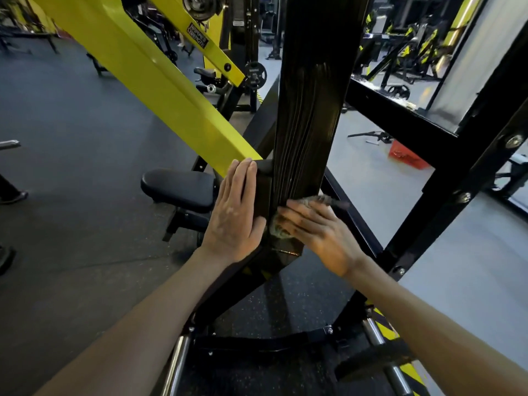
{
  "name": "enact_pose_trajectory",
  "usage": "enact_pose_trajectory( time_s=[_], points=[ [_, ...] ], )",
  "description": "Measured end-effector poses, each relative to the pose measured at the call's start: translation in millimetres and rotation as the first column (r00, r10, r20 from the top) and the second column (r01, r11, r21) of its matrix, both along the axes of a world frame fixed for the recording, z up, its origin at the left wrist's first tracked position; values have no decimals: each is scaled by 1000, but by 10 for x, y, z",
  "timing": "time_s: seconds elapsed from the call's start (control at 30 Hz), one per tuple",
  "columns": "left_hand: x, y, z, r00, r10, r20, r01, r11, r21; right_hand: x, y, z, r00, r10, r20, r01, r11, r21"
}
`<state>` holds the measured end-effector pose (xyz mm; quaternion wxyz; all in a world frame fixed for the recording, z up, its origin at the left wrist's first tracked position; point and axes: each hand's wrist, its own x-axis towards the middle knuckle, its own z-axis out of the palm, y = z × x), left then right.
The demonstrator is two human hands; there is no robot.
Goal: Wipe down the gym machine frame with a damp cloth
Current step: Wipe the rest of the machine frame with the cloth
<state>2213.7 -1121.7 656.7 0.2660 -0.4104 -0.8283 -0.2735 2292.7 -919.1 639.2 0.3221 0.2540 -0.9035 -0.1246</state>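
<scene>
Cloth (279,229), greyish and bunched, sits low on the black frame upright (311,110), pressed to its streaked front face under the straight, close-set fingers of the right hand (320,232), while the left hand (237,215) lies flat, fingers together, against the upright's left side just below the yellow arm (160,81).
</scene>
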Motion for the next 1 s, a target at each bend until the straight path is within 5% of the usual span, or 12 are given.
enact_pose_trajectory(
  time_s=[0.17, 0.27, 0.5, 0.77, 1.0],
  points=[
    [-20, -2, -5, 1000, 6, -29, -6, 1000, -6, -168, -140, 1058, 950, -64, -306, -3, 977, -213],
    [-38, 32, -36, 997, 20, -79, -18, 1000, 20, -310, -252, 1157, 905, -108, -410, -40, 940, -338],
    [-44, 55, -74, 997, 17, -75, -11, 997, 78, -194, -329, -87, 973, -66, -220, -33, 909, -416],
    [7, 46, -53, 1000, 21, -22, -21, 999, 38, -36, -187, -577, 999, -41, 2, 41, 990, -138],
    [46, -23, -5, 994, -43, 99, 37, 998, 60, -53, -6, -114, 1000, 13, -22, -12, 999, 41]
  ],
)
